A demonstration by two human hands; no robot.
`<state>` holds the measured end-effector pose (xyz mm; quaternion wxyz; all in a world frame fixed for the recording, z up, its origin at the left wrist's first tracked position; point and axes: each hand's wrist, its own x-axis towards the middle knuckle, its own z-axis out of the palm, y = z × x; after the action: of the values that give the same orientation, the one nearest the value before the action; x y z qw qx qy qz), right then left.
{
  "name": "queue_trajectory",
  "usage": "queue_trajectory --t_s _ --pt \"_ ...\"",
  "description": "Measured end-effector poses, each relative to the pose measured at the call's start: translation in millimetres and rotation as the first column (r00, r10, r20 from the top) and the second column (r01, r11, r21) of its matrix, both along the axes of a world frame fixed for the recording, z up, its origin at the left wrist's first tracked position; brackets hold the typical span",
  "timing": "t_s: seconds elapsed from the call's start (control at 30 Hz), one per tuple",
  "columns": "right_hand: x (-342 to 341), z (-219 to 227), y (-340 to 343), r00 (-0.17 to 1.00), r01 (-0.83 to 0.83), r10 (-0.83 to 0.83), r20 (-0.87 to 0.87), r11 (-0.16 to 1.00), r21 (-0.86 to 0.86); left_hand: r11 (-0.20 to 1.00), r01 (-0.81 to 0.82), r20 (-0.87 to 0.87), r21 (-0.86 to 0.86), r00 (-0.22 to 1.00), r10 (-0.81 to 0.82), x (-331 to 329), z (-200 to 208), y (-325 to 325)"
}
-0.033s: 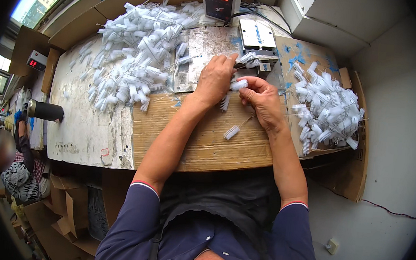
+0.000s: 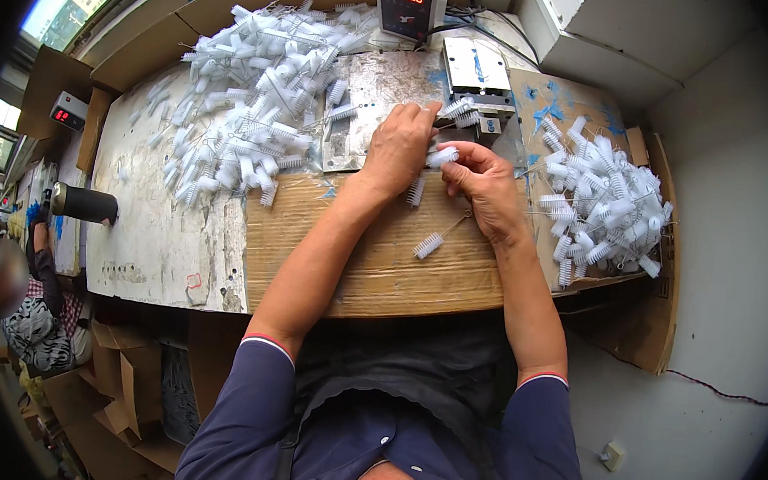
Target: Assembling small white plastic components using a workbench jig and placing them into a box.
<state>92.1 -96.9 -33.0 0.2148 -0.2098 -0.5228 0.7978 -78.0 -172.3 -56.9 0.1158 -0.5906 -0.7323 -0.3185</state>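
Small white bristle brushes with wire stems lie all round my hands. My right hand [image 2: 489, 192] pinches one white brush [image 2: 442, 157] between thumb and fingers. Close beside it, my left hand [image 2: 398, 146] has its fingers drawn together at the metal plate; whatever they grip is hidden behind them. Just beyond the fingertips, other brushes [image 2: 460, 111] rest against a metal fixture [image 2: 475, 67]. Below my hands, one loose brush [image 2: 416, 191] lies near the left wrist. Another brush [image 2: 428, 245] lies on the cardboard sheet [image 2: 355, 269], its stem pointing toward my right hand.
A large brush pile [image 2: 256, 95] covers the back left of the table, and a second pile [image 2: 612, 204] fills a cardboard tray at right. Behind stands a box with a red digital display [image 2: 406, 5]. A dark cylinder [image 2: 84, 205] lies at left. Another person [image 2: 39, 321] sits far left.
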Motion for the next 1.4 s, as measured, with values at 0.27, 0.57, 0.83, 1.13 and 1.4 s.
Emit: queue_trajectory --t_s 0.27,0.57,0.83,1.13,1.4 --pt "-8.1 2.2 -6.5 0.984 0.179 -0.18 -0.001 0.974 0.136 1.0 0.016 0.005 0.004 1.0 -0.016 1.5 10.8 -11.4" --pt "4.0 -12.2 10.3 0.871 0.196 -0.45 0.2 0.689 0.698 0.957 -0.147 0.255 0.25 0.964 0.081 4.3 7.5 -6.6" --pt "8.0 -11.1 10.4 0.772 0.097 -0.595 0.222 0.456 0.885 0.941 -0.193 0.384 0.28 0.92 0.074 4.4 -9.1 -1.3" --pt "-6.1 -7.4 12.8 0.704 -0.037 -0.658 0.267 0.341 0.939 0.955 -0.195 0.59 0.224 0.807 0.026 1.7 -11.4 1.4" --pt "-14.5 -13.5 14.8 0.66 -0.051 -0.711 0.243 0.281 0.958 0.947 -0.202 0.557 0.249 0.83 0.03 2.2 -10.8 -0.7"
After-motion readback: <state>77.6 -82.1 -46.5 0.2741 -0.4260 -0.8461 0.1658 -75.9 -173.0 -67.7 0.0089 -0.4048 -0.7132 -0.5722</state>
